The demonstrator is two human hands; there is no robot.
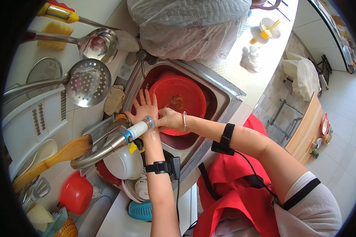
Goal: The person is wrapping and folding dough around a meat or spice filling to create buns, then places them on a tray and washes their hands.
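My left hand [144,110] is spread palm up over the near-left side of the sink, fingers apart and wet, under the end of a faucet spout with a white ribbed extension [136,130]. My right hand [169,118], with a silver bracelet at its wrist, touches the heel of my left hand beside the nozzle; its fingertips are partly hidden, so its grip is unclear. Behind them a red plastic basin [192,91] sits in the metal sink [222,103], with small yellowish bits at its middle. Black straps are on both forearms.
A slotted skimmer [89,81], a ladle [98,44] and a wooden spatula [62,154] hang at left. White bowls [123,163] stack beside the sink. A plastic-covered object [190,32] stands behind it. A bowl with a yellow brush [270,28] is on the counter.
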